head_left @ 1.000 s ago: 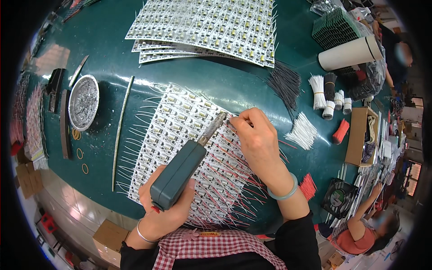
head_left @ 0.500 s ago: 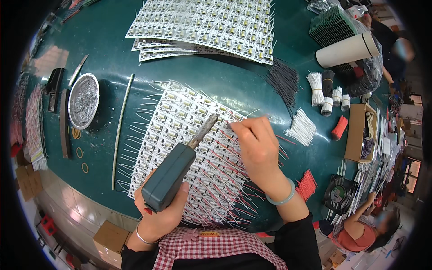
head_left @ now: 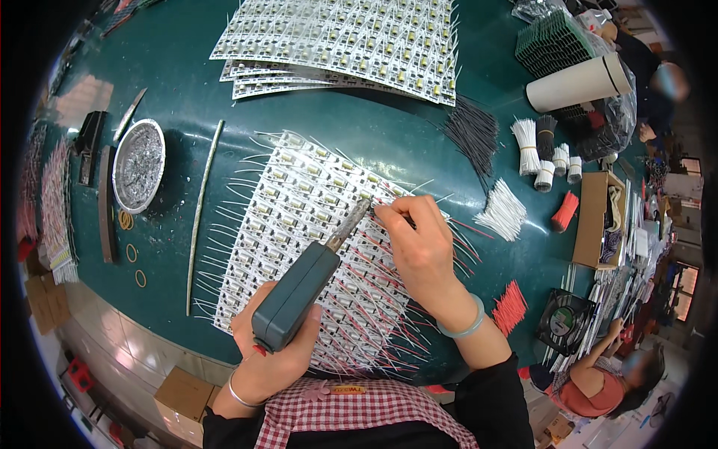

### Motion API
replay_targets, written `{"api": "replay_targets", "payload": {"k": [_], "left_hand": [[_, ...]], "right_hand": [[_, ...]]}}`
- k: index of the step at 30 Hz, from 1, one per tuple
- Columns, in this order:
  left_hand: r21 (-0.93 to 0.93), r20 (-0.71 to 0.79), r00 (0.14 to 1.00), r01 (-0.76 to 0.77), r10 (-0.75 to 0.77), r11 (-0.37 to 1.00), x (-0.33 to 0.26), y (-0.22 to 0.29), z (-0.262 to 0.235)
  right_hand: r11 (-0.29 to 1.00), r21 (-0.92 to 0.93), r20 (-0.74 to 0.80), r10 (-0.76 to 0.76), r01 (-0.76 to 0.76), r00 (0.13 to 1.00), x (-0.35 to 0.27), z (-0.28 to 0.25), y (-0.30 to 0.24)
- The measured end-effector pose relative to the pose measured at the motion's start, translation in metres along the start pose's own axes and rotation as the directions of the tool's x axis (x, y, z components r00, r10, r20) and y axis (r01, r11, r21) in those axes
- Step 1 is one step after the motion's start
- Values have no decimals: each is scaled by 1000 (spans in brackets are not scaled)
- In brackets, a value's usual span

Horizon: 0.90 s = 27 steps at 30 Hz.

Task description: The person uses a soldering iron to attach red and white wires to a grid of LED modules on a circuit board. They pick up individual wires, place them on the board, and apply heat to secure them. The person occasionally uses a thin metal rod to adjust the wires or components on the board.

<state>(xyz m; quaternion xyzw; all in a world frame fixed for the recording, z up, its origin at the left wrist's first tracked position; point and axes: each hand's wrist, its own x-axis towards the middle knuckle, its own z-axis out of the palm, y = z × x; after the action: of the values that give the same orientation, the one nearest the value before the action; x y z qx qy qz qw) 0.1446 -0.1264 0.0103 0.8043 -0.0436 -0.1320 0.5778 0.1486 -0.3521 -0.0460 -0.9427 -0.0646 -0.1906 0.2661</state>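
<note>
The left hand (head_left: pixel 275 358) is nearest, its fingers wrapped around the handle of a soldering iron (head_left: pixel 295 295). Just beyond and to the right, the right hand (head_left: pixel 422 243) has thumb and forefinger drawn together in a pinch; anything between them is too small to make out.

Half a second ago the iron's tip stood clear of the right fingers. It has since moved forward and right, while those fingers have dipped slightly, so the tip is now just beside the fingertips. That seems to bring heat back to the spot the fingers are tending; whether the tip touches the board cannot be told.

The board (head_left: pixel 288 198) lies under both hands on the bench (head_left: pixel 187 67), red and white wires trailing from it to the right of and below the right fingers. To their right are loose red wires (head_left: pixel 510 308) and, slightly farther, loose white wires (head_left: pixel 501 211). Left of the fingers and beyond stands a bowl (head_left: pixel 117 172). Farthest ahead of the fingers lies a stack of boards (head_left: pixel 336 34).
</note>
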Motion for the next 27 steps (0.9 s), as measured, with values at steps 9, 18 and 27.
{"api": "replay_targets", "payload": {"k": [9,18,27], "left_hand": [[152,58,998,-45,37,987,1,1,0],[223,68,996,-68,54,973,0,3,-3],[156,18,984,-177,176,972,-2,0,-7]], "right_hand": [[1000,-9,3,-10,10,1000,1,0,0],[1000,-18,15,-10,10,1000,1,0,0],[1000,-22,10,-6,6,1000,1,0,-2]]}}
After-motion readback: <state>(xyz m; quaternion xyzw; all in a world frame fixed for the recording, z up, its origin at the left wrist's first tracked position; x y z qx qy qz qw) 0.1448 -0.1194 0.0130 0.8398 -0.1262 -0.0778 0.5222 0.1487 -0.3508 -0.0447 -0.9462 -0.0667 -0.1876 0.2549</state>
